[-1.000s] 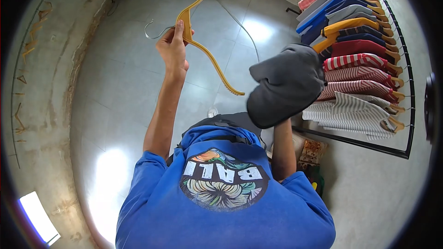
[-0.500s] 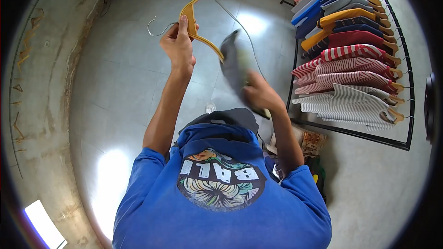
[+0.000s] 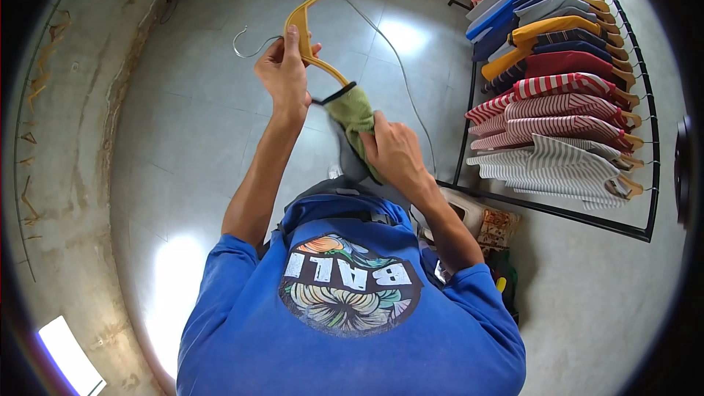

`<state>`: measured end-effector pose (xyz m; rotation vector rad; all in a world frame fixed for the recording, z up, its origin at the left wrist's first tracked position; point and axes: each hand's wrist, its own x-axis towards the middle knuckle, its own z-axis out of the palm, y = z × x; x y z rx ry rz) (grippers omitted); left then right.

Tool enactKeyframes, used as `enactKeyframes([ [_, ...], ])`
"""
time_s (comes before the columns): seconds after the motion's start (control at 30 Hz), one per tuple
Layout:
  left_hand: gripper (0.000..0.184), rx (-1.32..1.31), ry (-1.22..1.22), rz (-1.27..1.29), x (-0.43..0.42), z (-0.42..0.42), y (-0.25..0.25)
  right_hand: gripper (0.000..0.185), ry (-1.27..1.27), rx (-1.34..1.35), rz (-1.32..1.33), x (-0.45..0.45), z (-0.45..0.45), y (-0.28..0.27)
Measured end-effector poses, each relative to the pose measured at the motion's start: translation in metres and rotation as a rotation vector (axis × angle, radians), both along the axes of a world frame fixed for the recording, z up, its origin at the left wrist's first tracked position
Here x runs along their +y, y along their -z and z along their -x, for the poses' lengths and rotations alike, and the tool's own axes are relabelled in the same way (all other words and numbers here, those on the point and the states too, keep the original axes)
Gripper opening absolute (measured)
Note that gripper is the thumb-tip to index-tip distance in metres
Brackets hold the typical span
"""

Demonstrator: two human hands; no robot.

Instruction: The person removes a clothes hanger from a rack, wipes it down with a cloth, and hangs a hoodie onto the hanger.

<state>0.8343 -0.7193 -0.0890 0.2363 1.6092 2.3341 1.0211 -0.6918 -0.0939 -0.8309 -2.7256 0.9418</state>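
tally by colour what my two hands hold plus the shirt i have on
Yellow: 1, the hanger in the left hand
Green with a black edge: 1, the cloth in the right hand
Blue: 1, the printed shirt
Total: 3

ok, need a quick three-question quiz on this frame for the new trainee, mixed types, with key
1. Short answer: which hand holds the yellow clothes hanger?

2. True or false: the hanger's metal hook lies on the side away from the black garment rack.

3. Multiple choice: what is the main colour of the black-edged cloth surface under the right hand?
A) red
B) green
C) yellow

Key:
1. The left hand.
2. True.
3. B.
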Motion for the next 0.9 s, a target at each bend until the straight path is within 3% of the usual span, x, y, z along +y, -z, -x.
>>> enactKeyframes([
  [0.07,0.029,0.016,0.006,0.002,-0.003,-0.009,0.002,0.019,0.065,-0.043,-0.053,0.004,0.014,0.001],
  [0.17,0.029,0.098,0.208,0.196,-0.004,-0.042,0.011,0.015,0.058,0.248,-0.137,0.016,0.035,0.0],
  [0.3,0.029,0.016,0.261,0.036,0.001,-0.041,-0.006,0.017,0.093,0.364,-0.176,0.009,0.045,0.016],
  [0.43,0.028,0.095,0.126,0.025,-0.004,-0.002,0.006,0.016,0.066,0.129,-0.086,0.004,0.012,0.022],
  [0.6,0.029,0.103,0.088,0.03,-0.002,-0.02,0.004,0.015,0.036,0.113,-0.039,-0.009,0.002,0.037],
  [0.7,0.031,-0.001,0.224,0.053,0.005,-0.071,0.006,0.013,0.134,0.299,-0.059,0.006,0.025,0.016],
  [0.83,0.032,0.176,0.229,0.064,0.005,-0.037,-0.005,0.014,0.149,0.307,-0.019,-0.003,0.012,0.026],
  [0.9,0.032,0.143,0.197,-0.004,0.011,-0.027,-0.018,0.015,0.099,0.281,0.025,-0.006,-0.003,0.033],
])
